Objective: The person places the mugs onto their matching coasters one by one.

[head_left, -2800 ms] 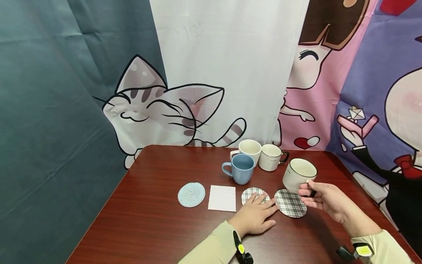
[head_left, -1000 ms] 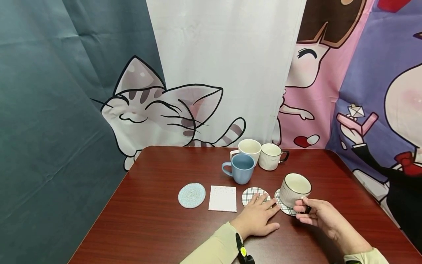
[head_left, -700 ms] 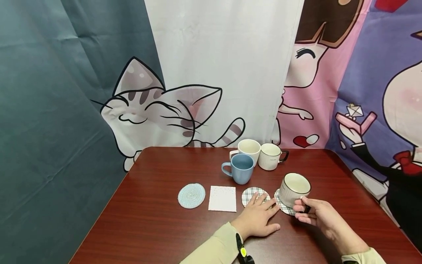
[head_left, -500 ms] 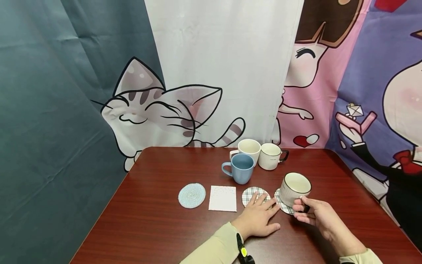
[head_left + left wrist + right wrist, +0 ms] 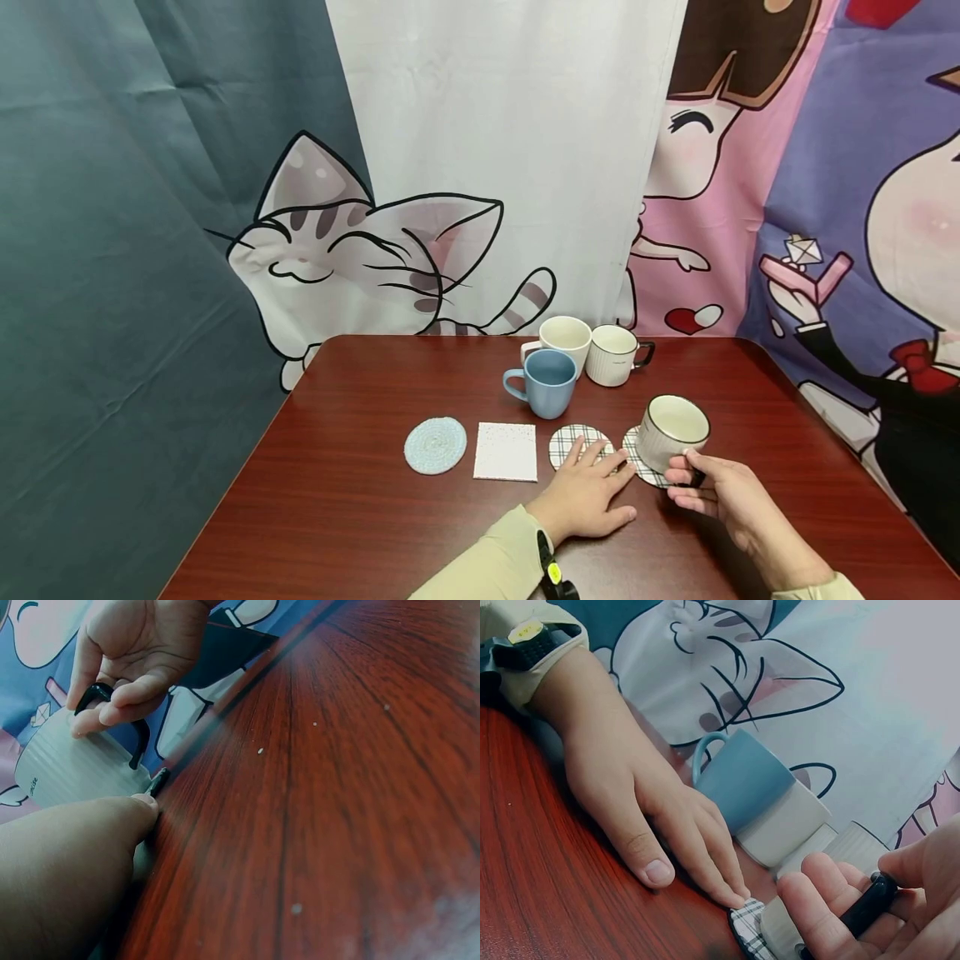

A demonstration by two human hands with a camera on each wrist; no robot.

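My right hand (image 5: 731, 500) pinches the black handle (image 5: 871, 904) of a white ribbed mug (image 5: 662, 442) with a dark rim, its thumb on top. The mug stands over a round plaid coaster (image 5: 639, 467) and hides most of it. Palm down with fingers spread, my left hand (image 5: 581, 498) rests on the table, its fingers partly over a second round plaid coaster (image 5: 567, 439). In the right wrist view, left fingertips (image 5: 739, 896) touch the edge of the plaid coaster (image 5: 748, 928) beneath the mug.
Behind the coasters stand a blue mug (image 5: 550, 387), a cream mug (image 5: 564, 333) and another ribbed mug (image 5: 611, 362) with a black handle. A white square coaster (image 5: 506, 452) and a pale blue woven coaster (image 5: 435, 446) lie left on the brown table (image 5: 337, 517). A printed curtain (image 5: 487, 125) hangs behind.
From 2.8 s ago, my right hand has lowered the ribbed mug, moving it slightly left onto the plaid coaster. It barely shifts over the last second. My left hand stays put.
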